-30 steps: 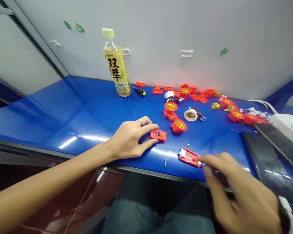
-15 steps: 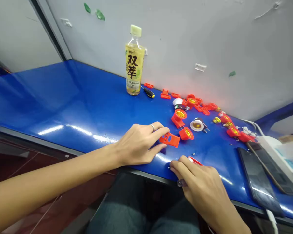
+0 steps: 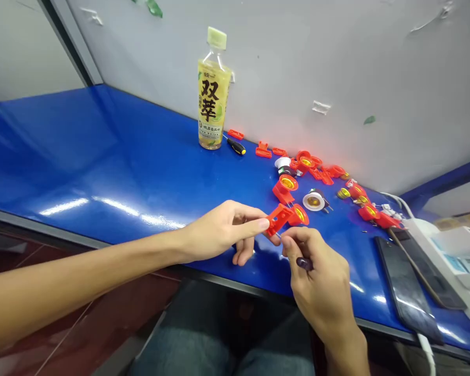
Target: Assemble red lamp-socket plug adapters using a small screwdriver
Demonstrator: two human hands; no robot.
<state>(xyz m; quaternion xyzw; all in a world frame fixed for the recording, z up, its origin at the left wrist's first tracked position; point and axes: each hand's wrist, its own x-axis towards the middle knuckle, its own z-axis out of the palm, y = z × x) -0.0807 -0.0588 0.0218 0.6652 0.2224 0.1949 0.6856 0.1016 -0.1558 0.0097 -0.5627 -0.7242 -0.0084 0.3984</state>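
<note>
My left hand (image 3: pixel 238 230) pinches a red plastic lamp-holder part (image 3: pixel 279 219) between thumb and fingers, lifted above the blue table and tilted so its hollow side shows. Close by on its right, my right hand (image 3: pixel 317 266) is closed. A small metal pin (image 3: pixel 279 235) sticks out from its fingertips beside the red part; whether they touch I cannot tell. Tucked in the same hand is a tool with a dark handle (image 3: pixel 304 263), mostly covered by the fingers. Just behind lie red lamp sockets (image 3: pixel 287 184) with brass-coloured threads.
A drink bottle (image 3: pixel 212 99) stands near the wall, a black-and-yellow screwdriver (image 3: pixel 235 146) beside it. White-rimmed sockets (image 3: pixel 314 201), loose red parts (image 3: pixel 263 150) and brass threaded shells (image 3: pixel 342 193) lie behind. At right are a phone (image 3: pixel 405 284) and a white box (image 3: pixel 460 250).
My left hand has raised the red part off the table and turned it over. My right hand has moved up and come close to it.
</note>
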